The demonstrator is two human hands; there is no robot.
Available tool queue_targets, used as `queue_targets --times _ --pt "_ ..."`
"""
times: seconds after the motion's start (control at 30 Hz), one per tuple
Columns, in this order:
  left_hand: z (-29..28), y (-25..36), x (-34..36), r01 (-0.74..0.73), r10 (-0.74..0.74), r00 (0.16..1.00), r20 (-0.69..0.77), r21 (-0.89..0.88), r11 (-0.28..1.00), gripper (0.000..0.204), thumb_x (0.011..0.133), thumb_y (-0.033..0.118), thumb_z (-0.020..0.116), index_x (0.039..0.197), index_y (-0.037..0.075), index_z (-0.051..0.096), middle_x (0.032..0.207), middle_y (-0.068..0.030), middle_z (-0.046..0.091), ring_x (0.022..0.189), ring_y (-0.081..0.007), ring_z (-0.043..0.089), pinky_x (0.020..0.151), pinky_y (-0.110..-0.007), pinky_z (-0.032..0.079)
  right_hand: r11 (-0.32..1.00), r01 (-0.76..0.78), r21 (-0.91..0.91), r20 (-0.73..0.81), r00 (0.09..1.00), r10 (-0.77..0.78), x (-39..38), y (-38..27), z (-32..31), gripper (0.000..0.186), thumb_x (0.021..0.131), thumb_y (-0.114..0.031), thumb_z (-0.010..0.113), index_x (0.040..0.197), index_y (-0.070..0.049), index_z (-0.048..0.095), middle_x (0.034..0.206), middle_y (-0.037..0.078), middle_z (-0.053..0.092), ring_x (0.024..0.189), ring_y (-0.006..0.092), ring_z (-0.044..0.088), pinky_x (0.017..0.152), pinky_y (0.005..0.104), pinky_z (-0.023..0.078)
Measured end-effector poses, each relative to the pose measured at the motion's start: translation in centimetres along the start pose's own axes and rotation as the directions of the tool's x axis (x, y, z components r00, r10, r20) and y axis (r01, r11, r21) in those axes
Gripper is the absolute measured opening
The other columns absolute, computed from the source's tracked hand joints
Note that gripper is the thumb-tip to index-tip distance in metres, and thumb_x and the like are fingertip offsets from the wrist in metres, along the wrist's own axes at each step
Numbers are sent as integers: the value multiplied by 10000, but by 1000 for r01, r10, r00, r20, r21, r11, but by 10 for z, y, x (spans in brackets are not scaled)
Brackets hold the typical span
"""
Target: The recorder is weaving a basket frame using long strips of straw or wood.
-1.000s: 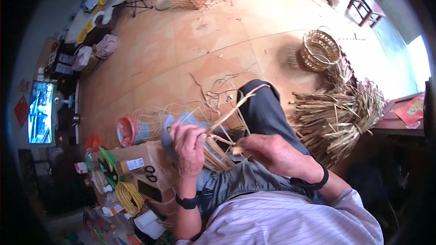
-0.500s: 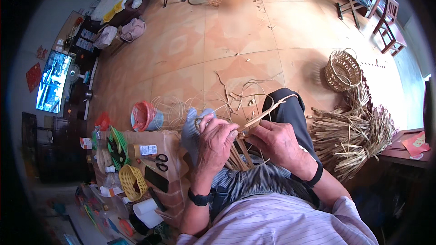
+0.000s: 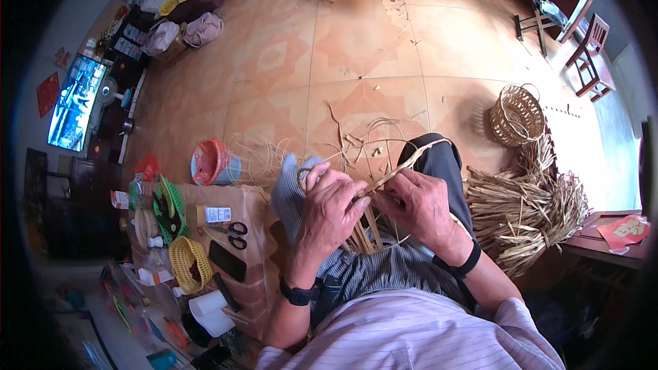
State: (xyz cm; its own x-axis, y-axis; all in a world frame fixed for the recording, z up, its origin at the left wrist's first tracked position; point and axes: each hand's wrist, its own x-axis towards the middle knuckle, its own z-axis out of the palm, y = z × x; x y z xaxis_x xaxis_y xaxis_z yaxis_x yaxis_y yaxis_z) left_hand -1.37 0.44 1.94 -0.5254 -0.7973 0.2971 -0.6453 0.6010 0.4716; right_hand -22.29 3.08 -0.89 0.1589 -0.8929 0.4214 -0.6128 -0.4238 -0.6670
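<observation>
Above my lap, my left hand (image 3: 329, 211) and my right hand (image 3: 423, 210) work close together on tan plant strips. A long, pale dried strip (image 3: 413, 156) rises between them and curves over my dark-trousered right knee. My left fingers are closed around its lower end. The right fingertips pinch beside it, though what sits between them is partly hidden. Below the hands, several flat strips (image 3: 363, 234) hang toward my striped clothing. A small curled loop (image 3: 301, 175) shows behind my left hand.
On my left, a cloth-covered table holds scissors (image 3: 236, 234), a phone (image 3: 227, 262), a yellow basket (image 3: 188, 273) and a green basket (image 3: 168, 209). A bucket (image 3: 229, 166) stands behind it. On my right lie a dried-leaf bundle (image 3: 524, 209) and a woven basket (image 3: 517, 116).
My right hand has rolled over slightly, its fingers curling closer to the strip. The left hand has turned a little with its thumb lower. The whole view has shifted slightly.
</observation>
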Motion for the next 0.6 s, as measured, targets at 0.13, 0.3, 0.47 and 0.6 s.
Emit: queue_targets --times 0.13,0.3,0.47,0.6 --pt "8 -4 -1 -6 8 999 -44 37 999 225 841 125 794 1042 64 713 901 -71 700 975 -250 662 1124 -512 393 997 12 -81 -55 998 -16 4 0 -3 304 796 -235 874 940 -86 653 826 78 615 738 307 649 641 431 522" --pt "9 -2 0 -12 16 997 -70 67 998 200 851 104 785 1029 71 699 870 -58 685 967 -243 664 1122 -518 400 951 203 -233 -192 949 -250 -20 -8 -20 372 719 -232 901 983 -95 676 867 50 571 760 248 583 647 392 469" --pt "8 0 3 -15 17 999 -46 27 1000 179 869 114 773 1024 71 695 876 -60 688 965 -247 664 1134 -517 391 969 88 -229 64 995 -75 -36 -10 8 329 786 -209 838 1038 -71 679 865 79 549 817 282 605 690 410 512" --pt "7 1 2 9 -8 999 -54 20 1000 174 848 137 767 994 62 709 878 -81 708 964 -256 669 1129 -521 398 966 97 -239 106 992 -74 -33 -24 -4 161 850 -124 692 958 -52 597 904 97 545 820 280 624 691 416 523"
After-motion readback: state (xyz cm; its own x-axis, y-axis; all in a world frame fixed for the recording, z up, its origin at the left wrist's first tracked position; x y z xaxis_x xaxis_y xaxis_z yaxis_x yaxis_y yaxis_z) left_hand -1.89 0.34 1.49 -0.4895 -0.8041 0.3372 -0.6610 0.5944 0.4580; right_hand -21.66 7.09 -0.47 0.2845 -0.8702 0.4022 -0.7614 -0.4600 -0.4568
